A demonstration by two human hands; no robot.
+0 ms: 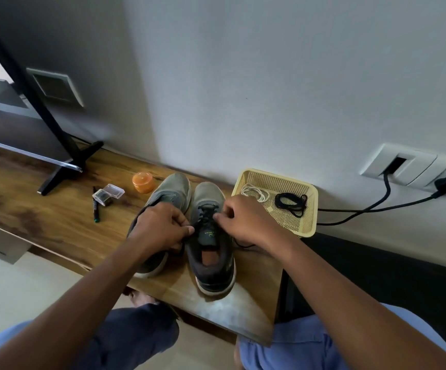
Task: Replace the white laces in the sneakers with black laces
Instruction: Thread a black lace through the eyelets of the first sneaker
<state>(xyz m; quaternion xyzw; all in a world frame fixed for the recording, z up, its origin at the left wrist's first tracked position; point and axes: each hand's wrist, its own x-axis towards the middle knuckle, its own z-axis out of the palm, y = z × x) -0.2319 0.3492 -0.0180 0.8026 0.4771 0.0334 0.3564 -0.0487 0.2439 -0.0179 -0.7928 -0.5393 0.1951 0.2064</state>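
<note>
Two grey sneakers stand side by side on the wooden shelf (43, 217), toes toward the wall. The right sneaker (212, 252) carries a black lace (207, 213) through its eyelets. My left hand (160, 228) pinches one end of that lace at the shoe's left side and covers the middle of the left sneaker (172, 190). My right hand (243, 220) pinches the other end at the shoe's right side; a loose stretch of lace trails under its wrist. In the yellow basket (291, 228) lie a coiled white lace (255, 193) and a second black lace (292, 202).
An orange round container (143, 182), a clear plastic box (108, 194) and a green-tipped marker (95, 206) lie left of the sneakers. A TV stand leg (64, 169) is at the far left. A black cable (371, 206) runs from the wall socket behind the basket.
</note>
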